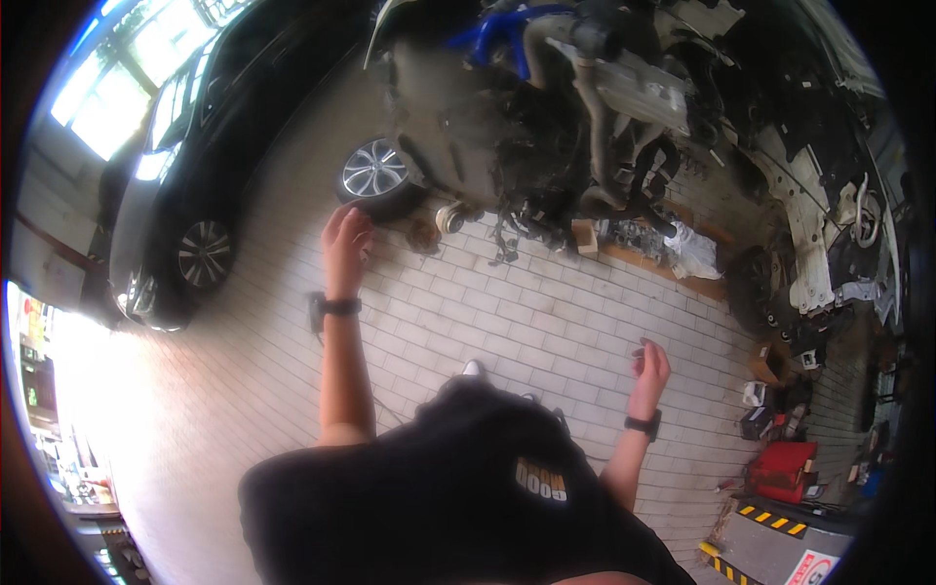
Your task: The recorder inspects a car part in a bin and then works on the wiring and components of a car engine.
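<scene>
My left hand (348, 244) is raised in front of me, a dark band on its wrist. Its fingers are curled, and a small glint shows by them; what they hold, if anything, is too small to make out. Behind it, from this view, a wheel with a silver rim (374, 170) lies on the floor. Lower down on the right, my right hand (650, 372) has loosely bent fingers standing apart, with nothing visible in them. A dark watch-like band sits on that wrist too. Beyond both hands is a partly dismantled vehicle underside (526, 127) with pipes and a blue part (497, 39).
A dark car (166, 244) stands at the left. Metal parts (639, 239) lie in a shallow cardboard tray under the vehicle. At the right are body panels (809, 224), a small cardboard box (768, 363), a red case (782, 471) and a grey base with yellow-black stripes (780, 541).
</scene>
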`<state>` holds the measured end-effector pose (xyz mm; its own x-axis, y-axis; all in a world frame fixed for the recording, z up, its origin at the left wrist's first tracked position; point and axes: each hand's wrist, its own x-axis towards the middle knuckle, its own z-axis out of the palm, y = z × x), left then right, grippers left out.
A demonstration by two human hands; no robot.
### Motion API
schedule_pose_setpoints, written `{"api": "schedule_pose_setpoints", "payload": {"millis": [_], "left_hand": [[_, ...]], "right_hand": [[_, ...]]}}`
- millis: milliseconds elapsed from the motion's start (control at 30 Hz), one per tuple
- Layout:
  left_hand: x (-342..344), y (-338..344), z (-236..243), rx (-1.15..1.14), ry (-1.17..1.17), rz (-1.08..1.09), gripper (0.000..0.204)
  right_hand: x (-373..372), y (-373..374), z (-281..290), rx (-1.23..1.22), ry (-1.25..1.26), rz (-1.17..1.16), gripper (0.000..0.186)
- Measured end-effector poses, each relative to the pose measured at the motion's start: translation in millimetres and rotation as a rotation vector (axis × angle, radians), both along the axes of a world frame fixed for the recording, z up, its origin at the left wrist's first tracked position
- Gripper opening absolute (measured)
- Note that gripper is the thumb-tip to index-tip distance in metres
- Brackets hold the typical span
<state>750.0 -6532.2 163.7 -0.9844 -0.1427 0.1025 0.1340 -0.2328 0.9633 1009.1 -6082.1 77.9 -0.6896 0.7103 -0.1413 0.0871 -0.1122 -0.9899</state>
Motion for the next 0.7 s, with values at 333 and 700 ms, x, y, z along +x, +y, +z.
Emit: {"api": "schedule_pose_setpoints", "payload": {"millis": [333,700], "left_hand": [[-60.0,7.1,-38.4,0.042,-0.062,-0.381,0.025],[-104.6,-11.8,-67.1,-0.054,-0.052,-0.414,0.028]], "right_hand": [[54.4,14.3,43.4,0.28,-0.082,-0.176,0.024],[219.4,26.3,155.6,0.694,-0.333,-0.694,0.03]]}}
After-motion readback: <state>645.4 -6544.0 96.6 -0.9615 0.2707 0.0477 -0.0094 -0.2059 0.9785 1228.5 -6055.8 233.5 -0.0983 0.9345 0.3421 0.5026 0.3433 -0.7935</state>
